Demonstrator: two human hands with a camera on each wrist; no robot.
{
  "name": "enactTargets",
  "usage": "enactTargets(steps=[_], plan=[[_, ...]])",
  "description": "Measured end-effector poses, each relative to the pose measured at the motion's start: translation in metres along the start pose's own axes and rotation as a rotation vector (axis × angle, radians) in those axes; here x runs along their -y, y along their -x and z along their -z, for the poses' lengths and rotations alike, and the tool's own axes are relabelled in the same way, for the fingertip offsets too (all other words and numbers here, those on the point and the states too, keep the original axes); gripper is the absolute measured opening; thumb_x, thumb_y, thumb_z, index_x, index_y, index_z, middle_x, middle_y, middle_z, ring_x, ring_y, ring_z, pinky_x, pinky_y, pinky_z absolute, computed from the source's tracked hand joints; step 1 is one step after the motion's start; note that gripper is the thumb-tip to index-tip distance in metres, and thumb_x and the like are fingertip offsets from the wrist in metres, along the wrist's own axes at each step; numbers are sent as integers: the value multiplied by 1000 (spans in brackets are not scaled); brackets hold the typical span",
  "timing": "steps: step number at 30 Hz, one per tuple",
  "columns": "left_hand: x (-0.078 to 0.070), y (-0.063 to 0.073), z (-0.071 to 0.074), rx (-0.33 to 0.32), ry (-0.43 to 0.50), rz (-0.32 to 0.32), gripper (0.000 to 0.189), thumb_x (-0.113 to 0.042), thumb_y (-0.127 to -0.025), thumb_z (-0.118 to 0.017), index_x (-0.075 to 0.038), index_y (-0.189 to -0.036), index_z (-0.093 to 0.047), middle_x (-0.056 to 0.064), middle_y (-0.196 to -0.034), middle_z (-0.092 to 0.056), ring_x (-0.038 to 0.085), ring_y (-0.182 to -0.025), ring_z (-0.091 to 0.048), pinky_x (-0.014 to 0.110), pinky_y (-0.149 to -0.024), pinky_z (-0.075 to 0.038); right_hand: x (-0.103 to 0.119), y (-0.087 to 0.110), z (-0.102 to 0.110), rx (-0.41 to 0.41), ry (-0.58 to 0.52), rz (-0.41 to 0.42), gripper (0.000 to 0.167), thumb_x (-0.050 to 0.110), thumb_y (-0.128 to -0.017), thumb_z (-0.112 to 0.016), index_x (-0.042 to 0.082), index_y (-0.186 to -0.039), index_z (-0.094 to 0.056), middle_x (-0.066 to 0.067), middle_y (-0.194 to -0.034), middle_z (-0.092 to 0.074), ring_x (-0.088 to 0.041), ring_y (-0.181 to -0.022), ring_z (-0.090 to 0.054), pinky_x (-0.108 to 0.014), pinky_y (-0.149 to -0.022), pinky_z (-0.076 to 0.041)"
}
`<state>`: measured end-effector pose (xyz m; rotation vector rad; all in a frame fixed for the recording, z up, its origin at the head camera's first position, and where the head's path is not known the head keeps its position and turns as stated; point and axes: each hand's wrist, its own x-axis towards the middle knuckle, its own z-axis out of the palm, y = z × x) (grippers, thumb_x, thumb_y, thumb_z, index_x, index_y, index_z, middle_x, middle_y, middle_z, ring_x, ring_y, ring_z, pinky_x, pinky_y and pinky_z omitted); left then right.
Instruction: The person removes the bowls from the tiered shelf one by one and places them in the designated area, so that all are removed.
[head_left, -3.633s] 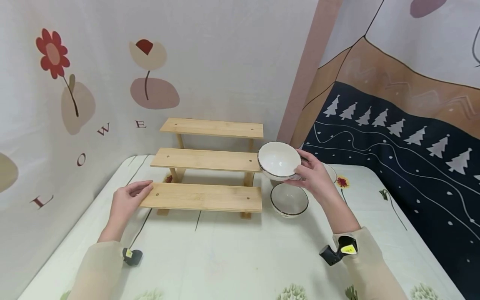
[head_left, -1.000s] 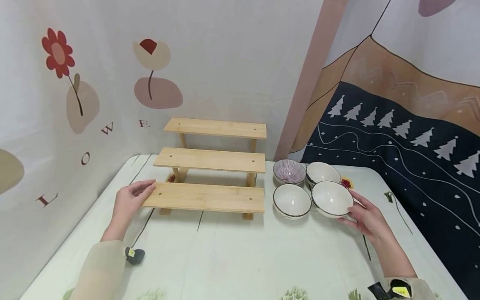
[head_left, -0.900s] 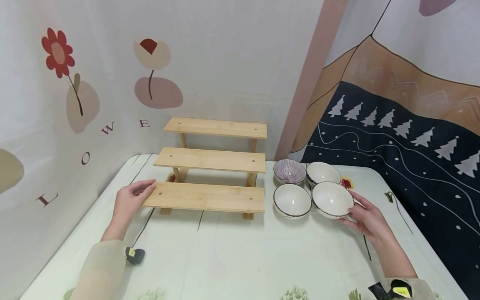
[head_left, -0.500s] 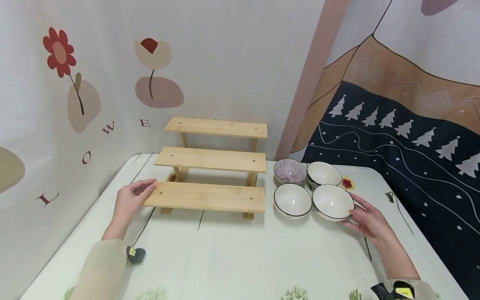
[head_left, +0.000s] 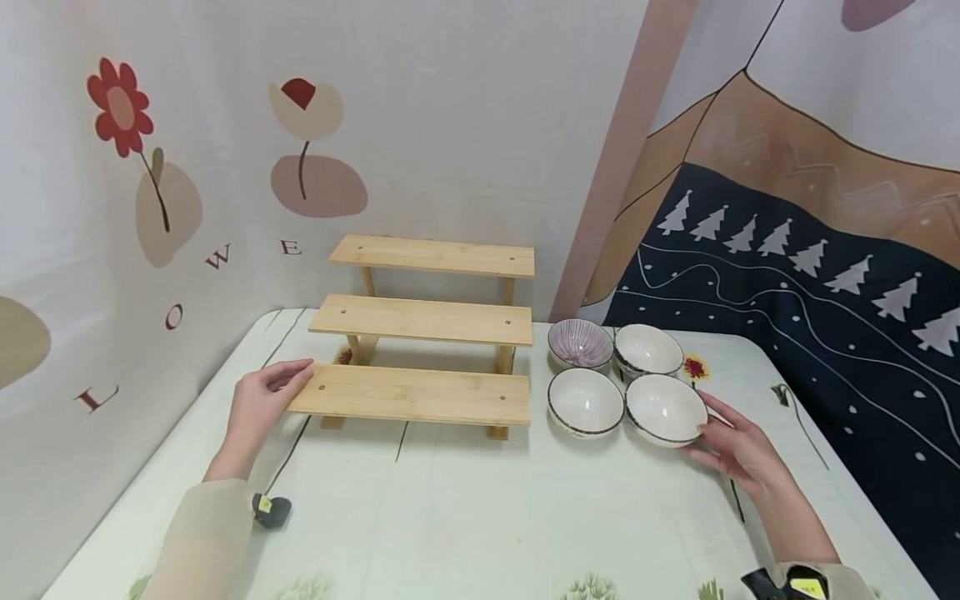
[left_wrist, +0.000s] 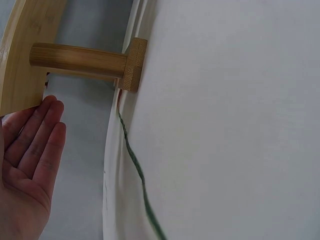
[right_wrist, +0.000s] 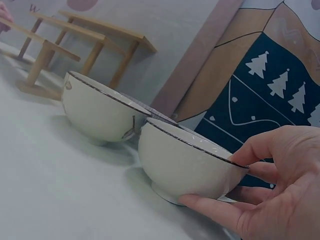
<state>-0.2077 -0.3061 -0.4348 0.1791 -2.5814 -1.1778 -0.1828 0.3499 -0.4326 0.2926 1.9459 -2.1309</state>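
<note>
My right hand [head_left: 738, 442] holds a white bowl [head_left: 666, 410] with a dark rim, pinching its right side. In the right wrist view the thumb is at the rim and a finger reaches low by the foot; whether the foot touches the cloth I cannot tell. Close to its left stands a similar white bowl [head_left: 585, 403]. Behind them are a purple-streaked bowl [head_left: 580, 343] and another white bowl [head_left: 648, 350]. My left hand [head_left: 258, 408] grips the left end of the lowest board of a three-tier wooden rack [head_left: 412, 394]; its thumb is hidden in the left wrist view.
A pale cloth with printed flowers covers the table [head_left: 450, 517]. The rack's middle board [head_left: 420, 319] and top board [head_left: 435, 255] rise towards the white wall curtain [head_left: 465, 125]. A dark curtain with printed trees [head_left: 787, 333] hangs at the right.
From beside the rack, my right hand has brought the bowl rightwards and down to the front right of the group, then slightly nearer me. The left hand stays at the rack's end.
</note>
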Motion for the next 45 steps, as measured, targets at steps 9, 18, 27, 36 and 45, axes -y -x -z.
enactTargets(steps=[9,18,27,36,45], plan=[[0,-1,1,3,-6,10,49,-46,-97,-61,-8,-126,-68,18,-126,-69,-27,-83,-44,4,-75,-42,-1,1,3,29,-98,-6,45,0,-98,-54,43,-112,-60,21,-97,-63,-5,-89,-70,-33,-81,-61],[1,-1,1,3,-2,5,48,-45,-97,-61,-7,-127,-68,19,-126,-69,-28,-82,-45,3,-74,-42,-3,0,2,30,-111,-22,45,1,-99,-54,43,-111,-60,19,-100,-60,-7,-90,-71,-34,-82,-60],[2,-3,2,10,-19,4,49,-46,-97,-61,-8,-126,-68,19,-125,-69,-28,-81,-44,5,-75,-42,-2,0,1,41,-108,-37,46,1,-100,-51,45,-110,-59,-23,-155,-16,-8,-92,-70,-35,-85,-60],[1,-7,7,42,-50,-39,49,-46,-97,-61,-6,-125,-69,19,-123,-70,-28,-80,-46,6,-74,-43,0,-1,1,65,-137,-59,42,5,-101,-51,44,-112,-60,-12,-143,-34,-9,-96,-69,-35,-87,-59],[0,-9,11,43,-64,-81,46,-43,-98,-61,-6,-123,-69,19,-122,-70,-29,-81,-46,3,-73,-43,6,1,9,110,-122,-36,32,16,-104,-51,43,-106,-67,19,-103,-68,-5,-96,-70,-25,-85,-59]])
